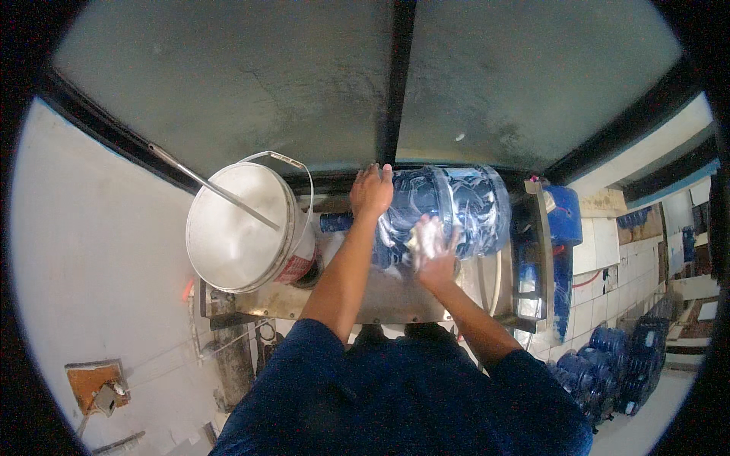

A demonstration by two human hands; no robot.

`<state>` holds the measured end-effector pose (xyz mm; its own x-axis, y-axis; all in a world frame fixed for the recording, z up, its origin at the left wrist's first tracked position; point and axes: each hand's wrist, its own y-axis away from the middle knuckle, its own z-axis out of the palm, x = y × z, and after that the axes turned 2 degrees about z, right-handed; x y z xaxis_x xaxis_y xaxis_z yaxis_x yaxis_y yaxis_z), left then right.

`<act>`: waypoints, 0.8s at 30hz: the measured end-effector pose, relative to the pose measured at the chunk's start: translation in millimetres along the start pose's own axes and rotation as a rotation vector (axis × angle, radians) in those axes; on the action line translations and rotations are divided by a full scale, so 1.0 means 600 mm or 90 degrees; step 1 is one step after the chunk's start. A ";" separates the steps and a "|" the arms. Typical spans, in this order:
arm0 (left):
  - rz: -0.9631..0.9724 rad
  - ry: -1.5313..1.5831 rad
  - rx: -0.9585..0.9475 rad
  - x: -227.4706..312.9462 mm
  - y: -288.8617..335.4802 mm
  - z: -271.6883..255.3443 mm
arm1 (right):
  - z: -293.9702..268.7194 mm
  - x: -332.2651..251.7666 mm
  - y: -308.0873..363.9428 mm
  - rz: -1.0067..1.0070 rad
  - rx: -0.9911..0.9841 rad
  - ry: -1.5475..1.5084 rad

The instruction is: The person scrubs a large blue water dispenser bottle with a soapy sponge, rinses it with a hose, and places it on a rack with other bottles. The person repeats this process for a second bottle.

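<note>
A large blue water bottle (475,209), streaked with white foam, lies on its side on the metal counter (380,308), its neck (334,221) pointing left. My left hand (371,191) rests against the bottle's shoulder near the neck, fingers stretched out and pointing away from me. Against the near side of the bottle presses my right hand (435,254), covered in suds. Something pale and foamy is under its fingers; blur and foam hide what it is. To the left stands a white bucket (295,228) with its wire handle raised.
A metal rod (205,178) leans in the bucket. Dark-framed glass panels (304,83) rise behind the counter. At the right end are a metal edge (546,258) and a blue container (563,213). Several blue water bottles (601,368) stand on the floor at lower right.
</note>
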<state>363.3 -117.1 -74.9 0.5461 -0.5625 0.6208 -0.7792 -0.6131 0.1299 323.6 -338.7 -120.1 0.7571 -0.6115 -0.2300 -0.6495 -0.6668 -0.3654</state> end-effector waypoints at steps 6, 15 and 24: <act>0.055 -0.046 0.055 -0.025 0.005 0.023 | -0.026 0.067 -0.196 0.209 -0.055 0.008; 0.009 -0.025 0.086 -0.009 0.046 0.007 | -0.030 0.062 -0.260 0.077 -0.214 -0.070; 0.071 -0.059 0.094 -0.021 0.029 0.022 | -0.054 0.164 -0.014 0.230 0.120 0.204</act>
<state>346.7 -128.0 -90.5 0.4906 -0.6760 0.5498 -0.7867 -0.6150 -0.0542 401.1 -406.8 -110.5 0.4083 -0.9080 -0.0944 -0.8194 -0.3189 -0.4763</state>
